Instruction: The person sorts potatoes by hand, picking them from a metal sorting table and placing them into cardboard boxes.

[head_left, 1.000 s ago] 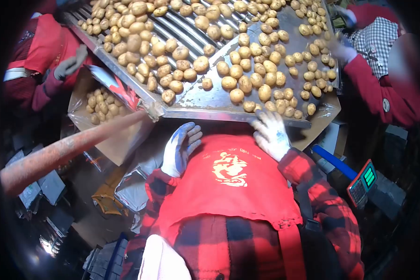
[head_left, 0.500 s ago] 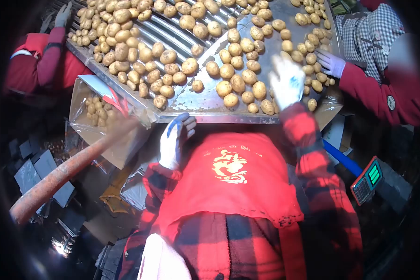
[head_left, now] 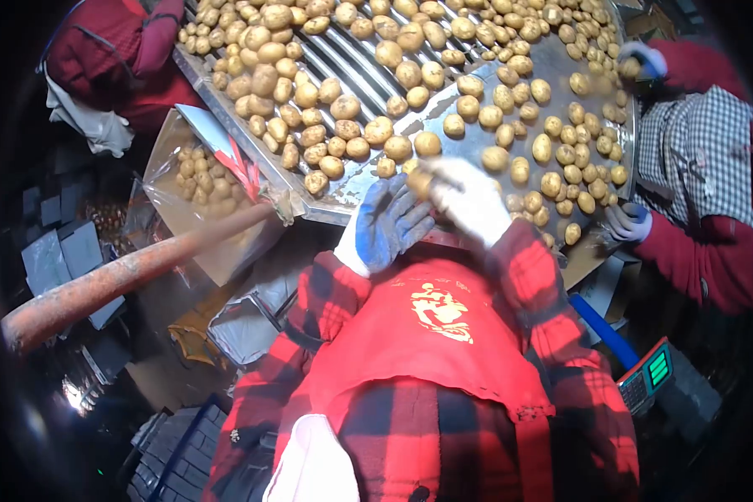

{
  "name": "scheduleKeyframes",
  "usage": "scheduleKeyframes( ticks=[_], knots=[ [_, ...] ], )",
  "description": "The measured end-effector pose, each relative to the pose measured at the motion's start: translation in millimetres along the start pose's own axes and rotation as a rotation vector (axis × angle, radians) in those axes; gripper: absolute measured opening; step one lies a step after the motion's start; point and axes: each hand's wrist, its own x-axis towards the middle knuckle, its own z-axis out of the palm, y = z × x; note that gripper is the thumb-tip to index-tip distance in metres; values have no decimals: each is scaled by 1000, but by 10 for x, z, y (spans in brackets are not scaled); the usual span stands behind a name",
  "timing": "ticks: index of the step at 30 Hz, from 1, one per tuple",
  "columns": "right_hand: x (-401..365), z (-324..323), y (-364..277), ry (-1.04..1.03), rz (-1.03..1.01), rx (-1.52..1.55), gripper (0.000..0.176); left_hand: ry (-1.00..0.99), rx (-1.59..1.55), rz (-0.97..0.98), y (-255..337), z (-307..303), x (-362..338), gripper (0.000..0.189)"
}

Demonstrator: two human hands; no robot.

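My left hand (head_left: 383, 224), in a white glove with a blue-coated palm, is turned palm up at the near edge of the metal sorting table (head_left: 343, 197). Its fingers are apart and nothing lies in it. My right hand (head_left: 470, 205), in a white glove and smeared by motion, is just right of the left hand. A blurred brown potato (head_left: 419, 182) is at its fingertips, above the left hand's fingers. Many loose potatoes (head_left: 541, 149) lie spread over the table beyond both hands, some on the metal bars (head_left: 343, 75).
At left, a lined carton (head_left: 163, 167) holds potatoes, beside a rusty pipe (head_left: 134, 280). A co-worker in maroon sleeves (head_left: 694, 259) stands at right, one gloved hand on a potato; another person (head_left: 100, 58) is at far left. A scale display (head_left: 657, 368) is lower right.
My right hand has moved left from among the potatoes to beside my left hand, now with a potato. My left hand has risen to the right and turned palm up. The view has shifted.
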Motion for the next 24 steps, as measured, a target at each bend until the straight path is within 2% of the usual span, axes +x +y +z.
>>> scheduleKeyframes(
  ticks=[2, 3, 4, 6, 8, 9, 11, 14, 16, 17, 18, 20, 21, 23, 24],
  knots=[
    [170, 157, -123, 23, -220, -235, 30, 108, 8, 108, 61, -64, -36, 39],
    [377, 215, -157, 79, -210, -239, 34, 160, -77, 84, 127, -103, -61, 33],
    [515, 245, -213, 147, -318, -439, 41, 228, -136, 91, 166, -129, -101, 34],
    [512, 410, 89, -57, -471, -722, 47, 224, -188, 48, 255, -194, -186, 33],
    [239, 213, 315, -95, -362, -708, 45, 103, -98, 66, 276, -346, -286, 33],
    [110, 59, 316, -85, -156, -729, 42, 173, -55, 115, 269, -271, -338, 36],
    [-3, -190, 290, 104, 6, -808, 36, 201, -100, 109, 223, -313, -439, 37],
    [342, -354, 238, 138, -114, -819, 34, 281, -153, 109, 179, -253, -323, 42],
    [1196, -122, -93, 217, -299, -775, 37, 35, -95, 48, 172, -250, -160, 47],
    [1550, 28, -98, 131, -225, -872, 39, -139, -113, 61, 161, -363, -37, 54],
    [1865, 133, -100, 45, -150, -967, 41, -137, -111, 69, 196, -224, 11, 54],
    [2247, 340, -59, 115, -238, -1226, 43, 34, 21, 194, 281, 126, 42, 63],
    [2317, 310, -108, 121, -243, -1221, 43, -73, 5, 206, 361, 109, 79, 66],
    [2355, 222, -178, -78, -161, -801, 44, -88, -73, 237, 488, 198, 94, 65],
    [2240, 177, -166, -112, -176, -560, 45, -114, -146, 258, 554, 256, 112, 64]
  ],
)
